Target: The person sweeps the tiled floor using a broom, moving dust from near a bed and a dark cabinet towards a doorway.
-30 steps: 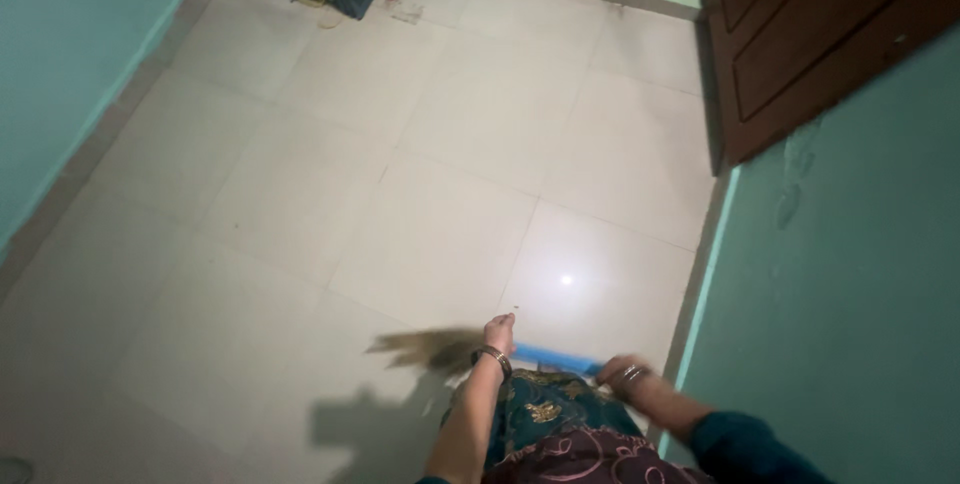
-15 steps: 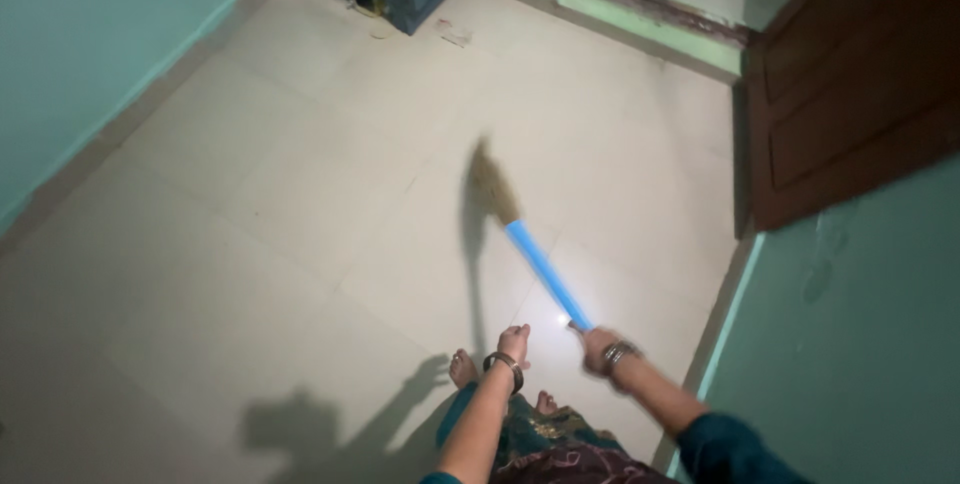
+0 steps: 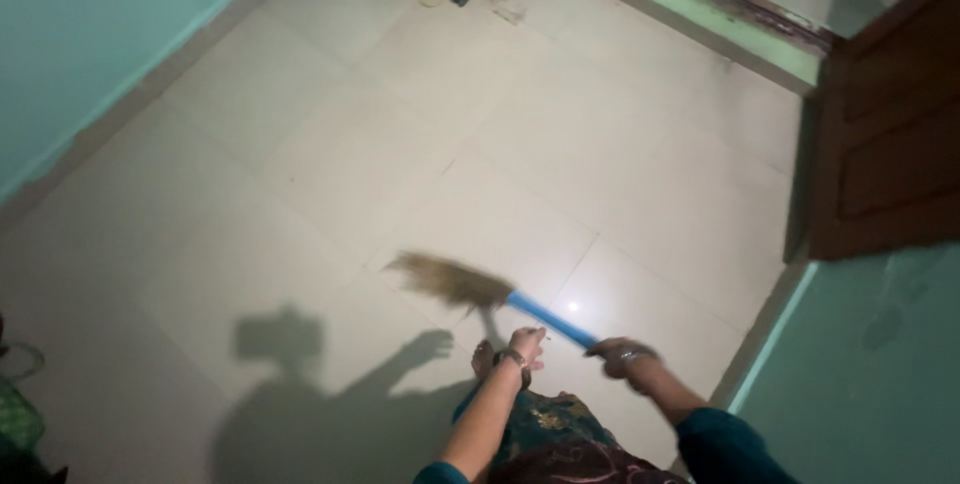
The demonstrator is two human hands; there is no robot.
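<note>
Now the right hand [image 3: 617, 353] grips the broom [image 3: 490, 294]; left hand [image 3: 527, 343] loosely curled, open tiled floor [image 3: 330, 164] ahead.

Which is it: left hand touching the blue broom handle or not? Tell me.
Apart. The head view shows the left hand loosely curled below the blue broom handle, with pale floor tile between them; only the right hand grips it.

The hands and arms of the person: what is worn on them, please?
The left hand has a dark band with a metal look at the wrist; the forearm is bare, with a teal sleeve edge near the elbow. The right hand has shiny metal bangles at the wrist, and a dark teal sleeve covers the arm.
</note>
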